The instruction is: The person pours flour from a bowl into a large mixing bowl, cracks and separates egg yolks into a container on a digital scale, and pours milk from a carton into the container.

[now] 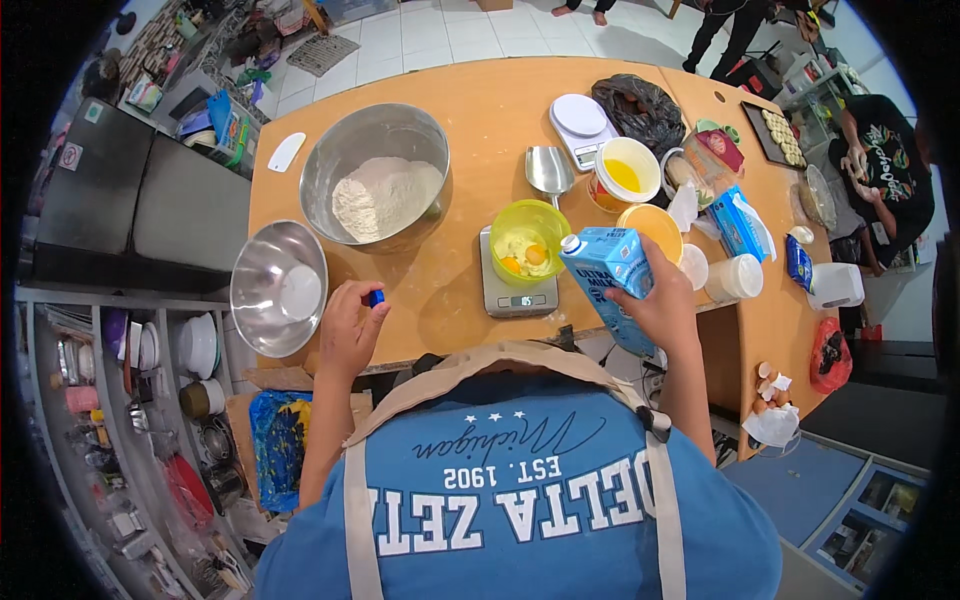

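My right hand (660, 305) is wrapped round a blue milk carton (610, 280), tilted with its white spout toward a yellow-green bowl (548, 222). Cracked eggs (528, 258) with orange yolks lie in that bowl, which sits on a grey kitchen scale (520, 300) with a lit display. Between the fingertips of my left hand (350, 325) is a small dark-blue cap (376, 297). Just left of that hand stands a steel bowl (255, 290) with a pale patch inside. Beyond it, a larger steel mixing bowl (428, 150) contains flour (385, 195).
Behind the bowl lie a metal scoop (549, 170), a white scale (582, 118) and a black plastic bag (640, 108). Tubs (622, 172) and a white jar (738, 278) crowd the right. Eggshells (768, 395) lie at the right edge. Another person (885, 170) works by a tray (772, 132).
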The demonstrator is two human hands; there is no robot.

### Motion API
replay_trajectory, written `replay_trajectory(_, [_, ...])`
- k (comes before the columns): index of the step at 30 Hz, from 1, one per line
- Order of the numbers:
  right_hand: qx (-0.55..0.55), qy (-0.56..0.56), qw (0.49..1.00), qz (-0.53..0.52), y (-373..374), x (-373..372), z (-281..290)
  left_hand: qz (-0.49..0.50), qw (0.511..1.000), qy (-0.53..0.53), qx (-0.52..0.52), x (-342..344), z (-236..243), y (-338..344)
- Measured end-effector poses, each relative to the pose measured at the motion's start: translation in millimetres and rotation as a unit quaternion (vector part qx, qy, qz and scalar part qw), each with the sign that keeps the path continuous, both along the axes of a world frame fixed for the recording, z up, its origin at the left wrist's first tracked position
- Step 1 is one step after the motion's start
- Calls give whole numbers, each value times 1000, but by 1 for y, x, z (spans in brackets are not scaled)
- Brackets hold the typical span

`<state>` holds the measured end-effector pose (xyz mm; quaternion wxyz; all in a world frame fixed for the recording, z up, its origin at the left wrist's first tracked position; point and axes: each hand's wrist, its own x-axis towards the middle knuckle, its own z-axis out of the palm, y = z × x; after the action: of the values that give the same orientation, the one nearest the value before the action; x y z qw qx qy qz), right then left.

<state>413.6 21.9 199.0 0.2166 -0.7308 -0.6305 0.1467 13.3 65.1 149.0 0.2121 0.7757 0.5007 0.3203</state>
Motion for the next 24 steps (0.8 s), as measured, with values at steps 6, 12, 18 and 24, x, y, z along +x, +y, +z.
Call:
replay_trajectory(6, [-31, -11, 999, 14, 2, -1, 3, 2, 1000, 2, -10, -1, -2, 1])
replay_trajectory(12, [-50, -25, 998, 13, 4, -5, 5, 5, 1000, -3, 4, 0, -1, 0])
replay_trajectory(18, [-48, -34, 998, 20, 5, -4, 2, 6, 1000, -1, 0, -1, -1, 0])
replay_trajectory(24, [-61, -40, 997, 23, 6, -6, 4, 3, 1000, -4, -8, 0, -1, 0])
